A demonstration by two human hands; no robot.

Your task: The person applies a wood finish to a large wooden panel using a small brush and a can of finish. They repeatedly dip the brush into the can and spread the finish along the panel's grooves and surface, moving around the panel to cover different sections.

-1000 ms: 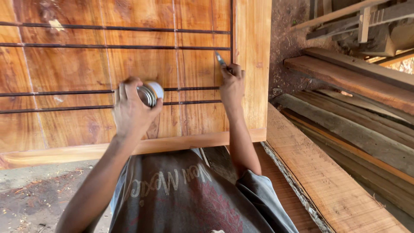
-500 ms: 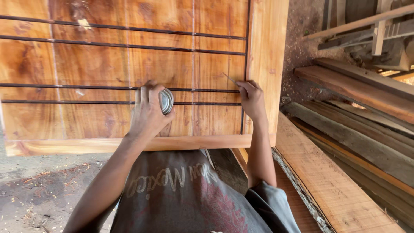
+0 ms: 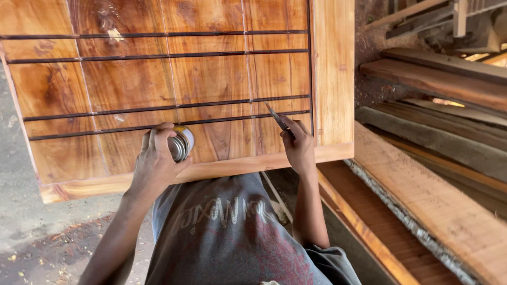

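Grey concrete floor [image 3: 37, 232] fills the lower left of the frame, scattered with small bits of debris, and our grey printed shirt [image 3: 232, 237] takes up the bottom centre. From there we see our two bare arms rise toward a large wooden panel [image 3: 158, 79] that spans the upper left and centre.

Our left hand [image 3: 156, 161] is curled shut around a small metal tin [image 3: 182, 143], fingers wrapped over its top, holding it right against the panel's lower edge, left of centre. Our right hand [image 3: 298, 145] sits to the right of centre, pinched closed on a thin flat tool [image 3: 277, 119] whose tip points up and to the left and meets the lowest dark groove in the panel. We cannot tell exactly what kind of tool it is.

Across the glossy, reddish-brown panel run four dark horizontal grooves [image 3: 158, 108], in two pairs, crossed by pale vertical lines. A paler, unfinished frame [image 3: 334, 74] borders its right side and bottom.

To the lower right, a pale plank [image 3: 433, 211] with a rough bark edge runs diagonally, and an orange-brown board [image 3: 380, 232] lies beside it. Farther off, in the upper right, darker weathered boards [image 3: 443, 79] are stacked, with dusty ground behind them.
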